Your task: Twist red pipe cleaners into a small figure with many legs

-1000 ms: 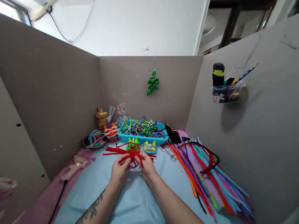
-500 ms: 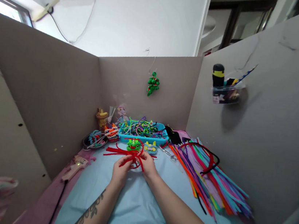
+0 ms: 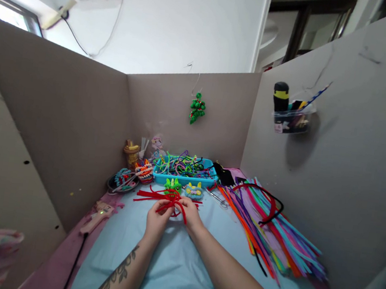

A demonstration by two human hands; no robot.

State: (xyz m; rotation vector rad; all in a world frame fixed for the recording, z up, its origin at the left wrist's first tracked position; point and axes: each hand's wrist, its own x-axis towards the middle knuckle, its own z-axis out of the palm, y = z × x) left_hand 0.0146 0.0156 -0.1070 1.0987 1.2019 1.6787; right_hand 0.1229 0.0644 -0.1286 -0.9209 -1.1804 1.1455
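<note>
Both hands meet over the blue cloth, fingers closed on a bunch of crossed red pipe cleaners point(image 3: 181, 213). My left hand point(image 3: 158, 214) pinches them from the left, and my right hand point(image 3: 191, 212) grips from the right. How the stems are joined between the fingertips is too small to make out. Just beyond lie more red pipe cleaners point(image 3: 147, 195), flat on the cloth. Behind these sit a green pipe-cleaner animal head point(image 3: 173, 186) and a blue and yellow one point(image 3: 194, 190).
A blue tray point(image 3: 184, 180) heaped with pipe-cleaner pieces stands at the back. Long coloured pipe cleaners point(image 3: 273, 235) fan out at right, with scissors point(image 3: 219, 198) nearby. On the left are a pink glue gun point(image 3: 97, 217) with its cord and a dark bowl point(image 3: 112, 184). Grey panels surround the table.
The loose red ends above the fingers have swung lower and closer together, showing more of the green head. Both hands stay nearly in place, still gripping.
</note>
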